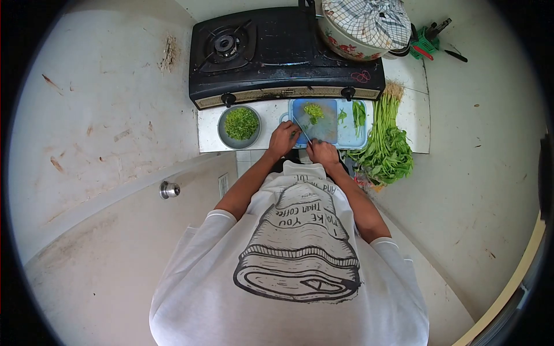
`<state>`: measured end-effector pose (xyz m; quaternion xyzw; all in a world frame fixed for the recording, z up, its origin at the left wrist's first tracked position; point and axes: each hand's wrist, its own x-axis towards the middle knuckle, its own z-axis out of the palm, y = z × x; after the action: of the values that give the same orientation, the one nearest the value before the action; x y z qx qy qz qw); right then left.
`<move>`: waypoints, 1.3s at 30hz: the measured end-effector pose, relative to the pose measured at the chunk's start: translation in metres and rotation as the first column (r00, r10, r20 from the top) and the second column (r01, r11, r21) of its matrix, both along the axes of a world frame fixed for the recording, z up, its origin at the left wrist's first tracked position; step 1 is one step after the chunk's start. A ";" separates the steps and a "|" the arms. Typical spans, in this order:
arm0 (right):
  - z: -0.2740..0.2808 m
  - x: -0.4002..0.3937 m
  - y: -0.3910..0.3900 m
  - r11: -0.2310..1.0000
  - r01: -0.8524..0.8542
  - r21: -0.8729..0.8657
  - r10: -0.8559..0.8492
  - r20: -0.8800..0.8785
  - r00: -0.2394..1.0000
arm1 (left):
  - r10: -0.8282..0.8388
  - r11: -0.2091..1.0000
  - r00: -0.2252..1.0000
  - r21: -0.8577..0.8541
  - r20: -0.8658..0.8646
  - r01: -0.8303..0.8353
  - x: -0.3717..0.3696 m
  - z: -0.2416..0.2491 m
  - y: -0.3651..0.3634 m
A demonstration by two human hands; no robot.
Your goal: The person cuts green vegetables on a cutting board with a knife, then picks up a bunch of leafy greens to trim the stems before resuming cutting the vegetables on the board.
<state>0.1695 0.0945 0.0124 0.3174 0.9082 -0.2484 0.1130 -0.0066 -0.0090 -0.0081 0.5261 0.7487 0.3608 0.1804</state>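
Observation:
My right hand [323, 153] is closed round the handle of a knife [303, 131], whose thin blade slants up and left across the blue cutting board [329, 122]. My left hand [284, 139] is curled at the board's left edge, its fingers closed on a few green leaves [296, 131] that mostly hide behind them. Beyond the blade lies a small heap of chopped greens [313, 111]. The board rests on a light blue tray [352, 137], where some loose leafy stems [359, 114] lie on the right.
A grey bowl [221, 131] of chopped greens stands left. A large bunch of leafy greens [385, 135] overhangs the counter at right. Behind is a black two-burner stove [283, 75] with a cloth-covered pot [346, 46]. A green basket [424, 46] with utensils is at back right.

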 end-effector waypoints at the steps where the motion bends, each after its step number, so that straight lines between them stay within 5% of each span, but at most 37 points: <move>1: -0.002 -0.002 0.000 1.000 0.000 0.003 0.000 -0.003 1.000 | -0.001 1.000 1.000 0.004 0.002 0.001 0.001 0.002 -0.001; 39: 0.002 0.001 -0.003 1.000 0.031 0.006 -0.031 -0.028 0.999 | -0.002 1.000 1.000 0.011 0.005 0.002 -0.001 0.004 -0.004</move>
<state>0.1706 0.0912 0.0141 0.3283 0.9054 -0.2516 0.0955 -0.0072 -0.0129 -0.0041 0.5269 0.7457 0.3660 0.1799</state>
